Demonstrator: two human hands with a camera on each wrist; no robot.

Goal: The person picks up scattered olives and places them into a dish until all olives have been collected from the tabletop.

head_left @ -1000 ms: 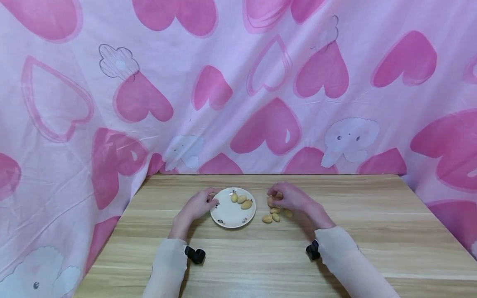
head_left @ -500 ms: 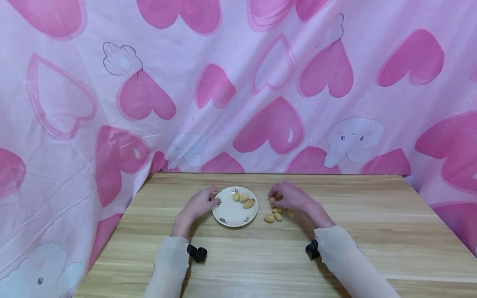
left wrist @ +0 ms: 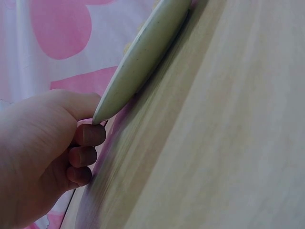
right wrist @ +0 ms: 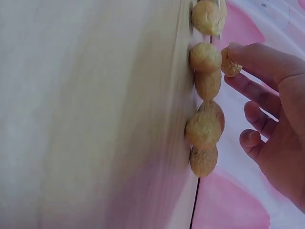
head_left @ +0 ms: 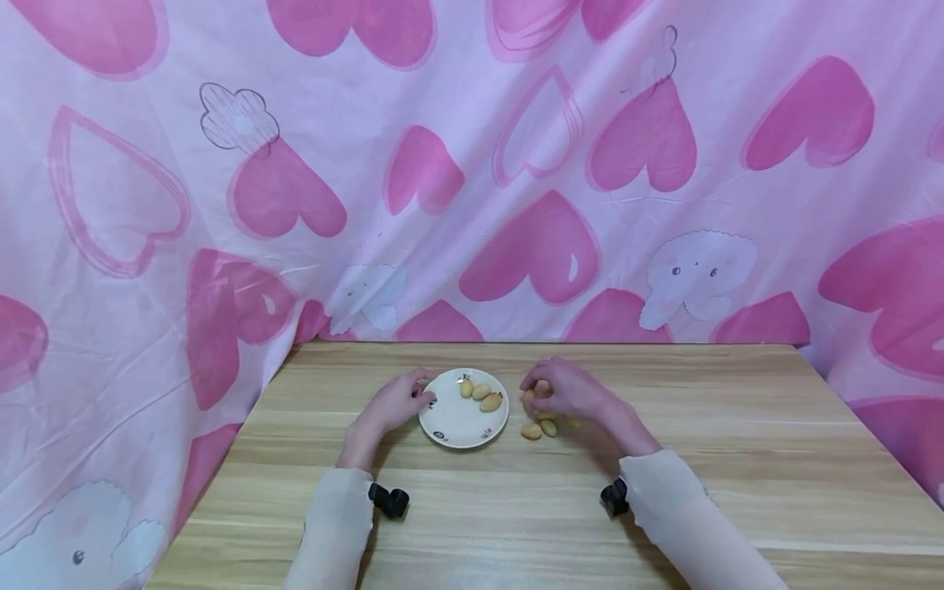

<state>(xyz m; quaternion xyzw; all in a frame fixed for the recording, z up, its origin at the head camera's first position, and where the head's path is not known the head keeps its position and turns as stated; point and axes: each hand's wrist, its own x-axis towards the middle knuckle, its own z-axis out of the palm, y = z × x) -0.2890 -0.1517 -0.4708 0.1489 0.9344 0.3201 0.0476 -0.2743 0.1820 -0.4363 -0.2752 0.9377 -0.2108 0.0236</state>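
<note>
A white plate (head_left: 450, 422) with small dark prints lies on the table, bearing 3 tan oval nuts (head_left: 490, 402) near its far right side. My left hand (head_left: 394, 403) holds its left rim, thumb over the edge and fingers curled below, as the left wrist view shows. Right of the plate, my right hand (head_left: 574, 393) pinches one wrinkled tan nut (right wrist: 232, 68) between thumb and forefinger, off the table. Several loose nuts (right wrist: 204, 130) lie under and before this hand, partly hidden by it in the head view.
The wooden table (head_left: 472, 524) ends at the back against a pink cloth (head_left: 516, 164) printed with hearts, which also hangs at both sides. A black wrist camera (head_left: 389, 501) sits at the left sleeve, another black camera (head_left: 614, 497) at the right one.
My right hand has shifted slightly left toward the plate with the pinched nut. The left hand stays at the plate's rim, and the nuts on the plate lie as before.
</note>
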